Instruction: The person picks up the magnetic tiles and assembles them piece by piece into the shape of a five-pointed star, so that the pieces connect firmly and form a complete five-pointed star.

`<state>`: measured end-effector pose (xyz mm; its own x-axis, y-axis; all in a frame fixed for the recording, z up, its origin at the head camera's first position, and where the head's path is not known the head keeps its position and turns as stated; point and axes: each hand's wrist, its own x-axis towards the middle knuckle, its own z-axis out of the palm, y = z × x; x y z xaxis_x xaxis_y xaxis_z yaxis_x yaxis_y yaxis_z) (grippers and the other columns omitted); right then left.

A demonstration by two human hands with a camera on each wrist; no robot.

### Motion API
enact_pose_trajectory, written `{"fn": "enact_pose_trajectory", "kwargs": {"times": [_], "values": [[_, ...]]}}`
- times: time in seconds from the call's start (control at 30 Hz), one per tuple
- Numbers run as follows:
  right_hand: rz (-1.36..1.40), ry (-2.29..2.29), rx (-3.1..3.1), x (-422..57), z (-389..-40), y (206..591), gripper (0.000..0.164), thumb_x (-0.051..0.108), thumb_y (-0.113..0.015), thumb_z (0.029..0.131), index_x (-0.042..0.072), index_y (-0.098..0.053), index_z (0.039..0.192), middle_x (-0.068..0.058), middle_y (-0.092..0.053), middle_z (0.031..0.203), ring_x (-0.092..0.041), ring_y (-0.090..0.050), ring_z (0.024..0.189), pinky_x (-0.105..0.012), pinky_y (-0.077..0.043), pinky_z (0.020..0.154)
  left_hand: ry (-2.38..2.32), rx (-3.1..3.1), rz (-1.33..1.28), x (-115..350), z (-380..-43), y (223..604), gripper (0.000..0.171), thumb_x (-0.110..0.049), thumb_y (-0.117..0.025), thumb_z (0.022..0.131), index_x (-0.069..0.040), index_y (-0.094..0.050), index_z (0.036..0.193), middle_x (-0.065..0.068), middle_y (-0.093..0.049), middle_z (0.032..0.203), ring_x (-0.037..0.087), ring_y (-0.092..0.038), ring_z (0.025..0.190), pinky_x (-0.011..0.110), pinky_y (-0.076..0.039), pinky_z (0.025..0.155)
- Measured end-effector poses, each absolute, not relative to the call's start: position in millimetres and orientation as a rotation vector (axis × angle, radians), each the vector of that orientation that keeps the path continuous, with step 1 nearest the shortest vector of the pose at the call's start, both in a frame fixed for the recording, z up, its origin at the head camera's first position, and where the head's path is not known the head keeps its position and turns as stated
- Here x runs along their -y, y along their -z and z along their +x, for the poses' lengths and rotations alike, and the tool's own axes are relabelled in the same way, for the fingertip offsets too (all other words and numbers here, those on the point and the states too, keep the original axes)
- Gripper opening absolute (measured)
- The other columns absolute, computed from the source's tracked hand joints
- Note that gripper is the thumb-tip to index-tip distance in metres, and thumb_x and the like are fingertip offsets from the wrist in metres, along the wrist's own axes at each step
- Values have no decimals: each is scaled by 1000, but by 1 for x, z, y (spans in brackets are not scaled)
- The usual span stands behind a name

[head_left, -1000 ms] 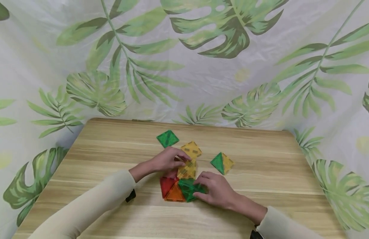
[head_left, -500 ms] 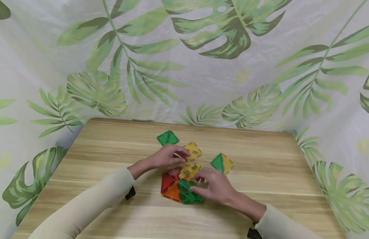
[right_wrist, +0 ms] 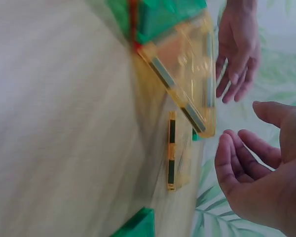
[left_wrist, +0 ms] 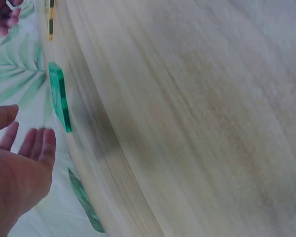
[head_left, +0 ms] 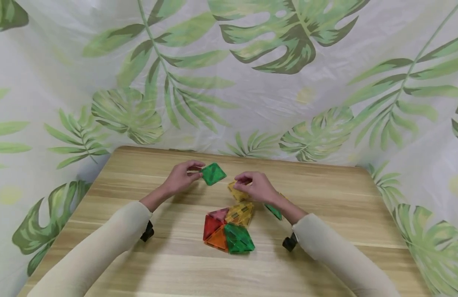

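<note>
My left hand (head_left: pixel 178 177) is beside a green magnetic tile diamond (head_left: pixel 214 174) at the back of the table. Its fingers are parted near the left corner; the left wrist view shows a gap to the green tiles (left_wrist: pixel 59 96). My right hand (head_left: pixel 260 187) hovers over a flat yellow magnetic tile (head_left: pixel 236 193), partly covering it in the head view. In the right wrist view its loosely bent fingers stand apart from that yellow tile (right_wrist: pixel 172 153). In front stands a joined cluster with red (head_left: pixel 212 226), orange (head_left: pixel 217 239), pink (head_left: pixel 219 213), green (head_left: pixel 239 239) and tilted yellow tiles (head_left: pixel 240 213).
Another green tile (head_left: pixel 274 211) lies at the right, mostly hidden by my right forearm. The wooden table (head_left: pixel 158 264) ends at a leaf-print cloth (head_left: pixel 199 103) behind it. Dark wrist cameras (head_left: pixel 147 232) sit under both sleeves.
My left hand has gone from the yellow tiles back and left to the green diamond. My right hand has left the cluster and moved back over the flat yellow tile. The cluster's yellow tiles now lean together.
</note>
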<state>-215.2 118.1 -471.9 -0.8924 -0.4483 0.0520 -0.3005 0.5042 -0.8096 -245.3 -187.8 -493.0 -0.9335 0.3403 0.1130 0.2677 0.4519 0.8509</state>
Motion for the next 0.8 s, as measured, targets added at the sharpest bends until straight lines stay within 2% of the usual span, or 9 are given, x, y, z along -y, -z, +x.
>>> {"fn": "enact_pose_trajectory", "kwargs": {"times": [0.17,0.37,0.63,0.8], "values": [[-437,1403,-2476,-102,-241,476,39,19,-73,102,-2,-69,134,-12,-75,120,-24,-71,108,-33,-60,88,-1498,-2583,459,193,-251,497,49,-2,-64,104,7,-50,151,29,-52,153,47,-48,143,56,-45,114],[-299,1427,-2380,-88,-260,475,48,15,-72,102,-3,-61,145,-19,-66,138,-32,-64,126,-43,-55,103,-1495,-2486,404,192,-252,498,61,0,-63,103,5,-39,158,29,-42,161,47,-39,150,59,-38,120],[-231,1556,-2224,-79,-269,480,52,0,-69,100,-11,-52,148,-30,-59,142,-40,-58,132,-45,-53,108,-1474,-2439,329,187,-253,495,63,3,-61,101,3,-38,160,30,-40,162,45,-34,152,60,-34,122],[-201,1552,-2280,-73,-268,482,51,-2,-73,96,-11,-57,143,-28,-63,136,-38,-61,127,-41,-57,102,-1413,-2455,284,185,-253,494,64,2,-63,101,2,-38,160,31,-41,161,46,-36,151,59,-32,123]]}}
